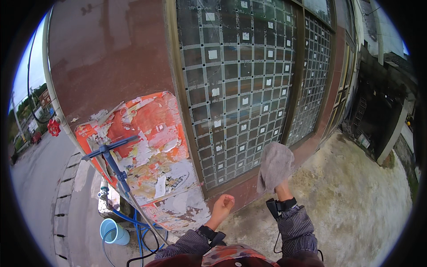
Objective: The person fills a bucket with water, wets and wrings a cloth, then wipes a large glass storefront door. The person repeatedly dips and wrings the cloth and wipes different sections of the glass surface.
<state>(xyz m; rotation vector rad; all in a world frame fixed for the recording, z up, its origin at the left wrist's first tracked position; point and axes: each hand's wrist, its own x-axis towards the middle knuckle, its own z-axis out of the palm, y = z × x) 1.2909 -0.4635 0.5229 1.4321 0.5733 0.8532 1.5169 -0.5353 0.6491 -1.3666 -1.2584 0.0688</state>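
Observation:
A grey cloth (275, 167) hangs over my right hand (283, 189), hiding its fingers. It is raised before the lower part of a large glass window (240, 100) with a checked pattern; whether the cloth touches the glass I cannot tell. My left hand (223, 208) is loosely curled with nothing seen in it, low beside the red-brown sill (245, 197). Left of it, a blue squeegee (116, 160) on a long metal pole leans against a wall panel of torn orange and white paper (156, 143).
A light blue bucket (115, 232) stands at lower left by a coiled blue hose (141, 230) and a tap (104, 193). A red valve wheel (53, 127) juts out near the wall corner. Stained concrete (350, 200) spreads at right, towards a dark open shed (377, 113).

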